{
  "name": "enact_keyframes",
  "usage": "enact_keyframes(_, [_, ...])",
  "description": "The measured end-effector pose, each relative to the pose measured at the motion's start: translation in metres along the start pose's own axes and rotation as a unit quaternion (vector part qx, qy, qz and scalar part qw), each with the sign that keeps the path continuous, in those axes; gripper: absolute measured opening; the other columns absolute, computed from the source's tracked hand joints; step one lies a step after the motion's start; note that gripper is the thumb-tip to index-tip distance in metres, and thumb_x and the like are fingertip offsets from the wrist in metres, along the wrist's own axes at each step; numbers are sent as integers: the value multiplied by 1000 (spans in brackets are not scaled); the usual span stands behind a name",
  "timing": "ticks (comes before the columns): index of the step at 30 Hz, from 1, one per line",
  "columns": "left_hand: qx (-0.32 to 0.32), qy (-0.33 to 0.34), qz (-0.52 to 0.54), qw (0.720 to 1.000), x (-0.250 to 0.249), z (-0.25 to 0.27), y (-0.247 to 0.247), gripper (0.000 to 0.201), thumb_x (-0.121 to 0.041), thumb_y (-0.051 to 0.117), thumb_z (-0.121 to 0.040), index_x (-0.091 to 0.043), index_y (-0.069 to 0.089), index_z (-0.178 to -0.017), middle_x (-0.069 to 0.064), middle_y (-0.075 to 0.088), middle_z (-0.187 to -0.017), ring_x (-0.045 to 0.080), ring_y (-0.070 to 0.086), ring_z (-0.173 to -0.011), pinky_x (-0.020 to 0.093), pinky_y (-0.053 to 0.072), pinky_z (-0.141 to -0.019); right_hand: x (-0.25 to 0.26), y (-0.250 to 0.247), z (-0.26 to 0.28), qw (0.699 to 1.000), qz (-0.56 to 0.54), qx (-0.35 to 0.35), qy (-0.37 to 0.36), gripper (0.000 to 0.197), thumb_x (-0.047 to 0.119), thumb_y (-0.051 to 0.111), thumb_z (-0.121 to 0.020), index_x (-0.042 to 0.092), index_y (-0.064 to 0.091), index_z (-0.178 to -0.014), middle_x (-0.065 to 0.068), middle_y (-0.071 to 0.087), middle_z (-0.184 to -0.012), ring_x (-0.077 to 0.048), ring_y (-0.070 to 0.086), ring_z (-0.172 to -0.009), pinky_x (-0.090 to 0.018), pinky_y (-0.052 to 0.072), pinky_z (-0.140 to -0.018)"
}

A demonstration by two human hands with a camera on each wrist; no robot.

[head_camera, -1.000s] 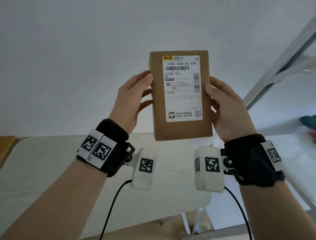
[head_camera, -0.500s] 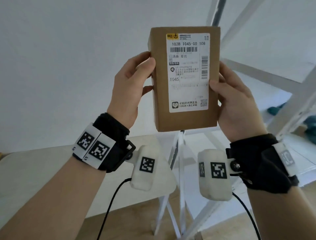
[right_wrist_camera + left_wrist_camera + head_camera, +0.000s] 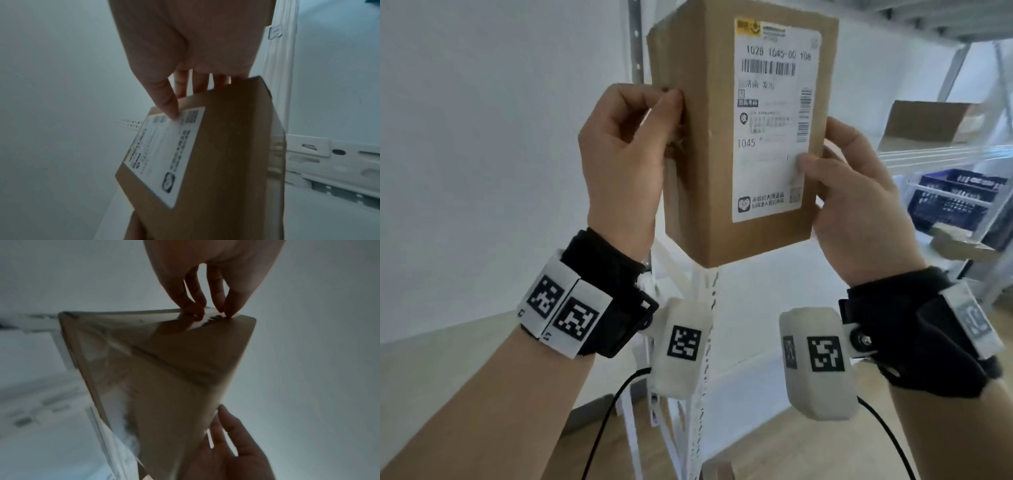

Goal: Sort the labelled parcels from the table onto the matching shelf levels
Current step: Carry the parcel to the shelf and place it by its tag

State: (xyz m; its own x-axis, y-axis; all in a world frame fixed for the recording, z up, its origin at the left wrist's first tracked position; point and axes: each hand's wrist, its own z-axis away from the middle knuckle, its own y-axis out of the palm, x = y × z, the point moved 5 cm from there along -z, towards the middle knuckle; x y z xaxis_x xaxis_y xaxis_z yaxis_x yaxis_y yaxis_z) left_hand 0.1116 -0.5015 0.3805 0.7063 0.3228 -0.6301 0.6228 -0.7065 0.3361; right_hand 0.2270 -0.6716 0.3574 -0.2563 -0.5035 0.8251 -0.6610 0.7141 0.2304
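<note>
1. Since the earlier frames, my view has swung from the table toward the shelf unit, and the parcel (image 3: pixel 702 144) now sits higher and closer in the head view, with its top edge cut off by the frame.
2. My left hand (image 3: pixel 625 164) grips the parcel's left side: fingers curled, fingertips (image 3: pixel 192 308) pinching the left edge, thumb on the near face.
3. My right hand (image 3: pixel 859 212) grips the right side: thumb pressed on the lower right part of the white shipping label (image 3: pixel 774 120), fingers wrapped behind the box.
4. The parcel is a brown cardboard box, held upright in the air between both hands, label facing me. The label shows a barcode and the code "T045"; the smaller print is too blurred to read.
5. Directly behind the parcel stands the white perforated upright (image 3: pixel 707 342) of the shelf unit.
6. To the far right, a second cardboard box (image 3: pixel 931 121) rests on a shelf level (image 3: pixel 941 156).
7. Below that level sits a blue crate (image 3: pixel 955 198).
8. The wall on the left is plain white.
</note>
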Motion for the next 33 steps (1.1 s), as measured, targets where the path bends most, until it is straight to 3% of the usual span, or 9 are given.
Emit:
enact_keyframes(3, [8,-3,22,1000,-1,5,37,15,-8,60,-85,-15,58,-72,-9,59,-66,7,55,-65,24,44,-62,15,-27,1,999,-27,-23,-13,42,-1,46,-92,15,54,-130,-2,69,-116,-14,63,-101,-35,53,-91])
enact_keyframes(6, [39,6,44,998,7,6,77,5,-8,59,-86,-11,61,-84,-1,64,-80,13,59,-78,29,50,-70,31,-58,-6,998,-25,-36,-33,45,-2,45,-92,13,51,-134,-7,67,-122,-17,61,-106,-48,46,-103])
enact_keyframes(8, [57,4,79,995,18,4,104,15,-7,54,-88,-2,60,-102,9,64,-98,21,59,-91,33,51,-82,40,-76,-16,998,-14,-33,-45,48,-2,44,-92,15,50,-137,-2,65,-123,-14,60,-105,-43,50,-92])
enact_keyframes(11, [65,-4,109,992,39,-2,139,36,-7,48,-92,8,51,-124,14,60,-114,20,56,-101,28,49,-87,50,-102,-36,998,17,-13,-63,52,-2,44,-92,20,49,-138,-1,62,-133,-11,61,-106,-33,52,-83])
enact_keyframes(16, [86,13,105,991,69,-16,195,43,-7,44,-95,-3,48,-138,8,58,-136,7,58,-114,25,49,-97,56,-145,-85,994,73,26,-75,60,-5,43,-91,24,43,-143,4,66,-121,-11,64,-102,-31,54,-79])
enact_keyframes(20, [80,7,97,992,91,-41,232,45,-10,43,-97,-8,49,-141,2,56,-142,1,57,-115,22,47,-95,59,-180,-132,991,95,65,-71,61,-4,42,-91,27,41,-144,-2,61,-134,-17,62,-111,-42,49,-91])
enact_keyframes(27, [112,-9,6,994,130,-69,289,48,-17,42,-98,-14,43,-146,-5,52,-147,3,48,-133,29,38,-113,54,-239,-198,987,118,102,-36,62,-1,43,-92,33,41,-144,5,64,-130,-10,62,-111,-32,49,-86])
enact_keyframes(31, [124,-8,-39,992,135,-76,309,39,-22,38,-100,-35,49,-135,-26,61,-124,-11,53,-119,21,43,-99,51,-259,-228,986,113,119,-13,59,3,45,-93,36,44,-142,9,69,-124,-7,65,-106,-30,48,-83])
enact_keyframes(33, [132,-7,-62,989,140,-79,314,43,-26,37,-99,-32,46,-141,-21,59,-133,-6,51,-124,22,41,-97,49,-262,-244,984,114,134,-4,56,4,46,-93,35,47,-140,11,71,-118,-5,66,-98,-28,48,-79])
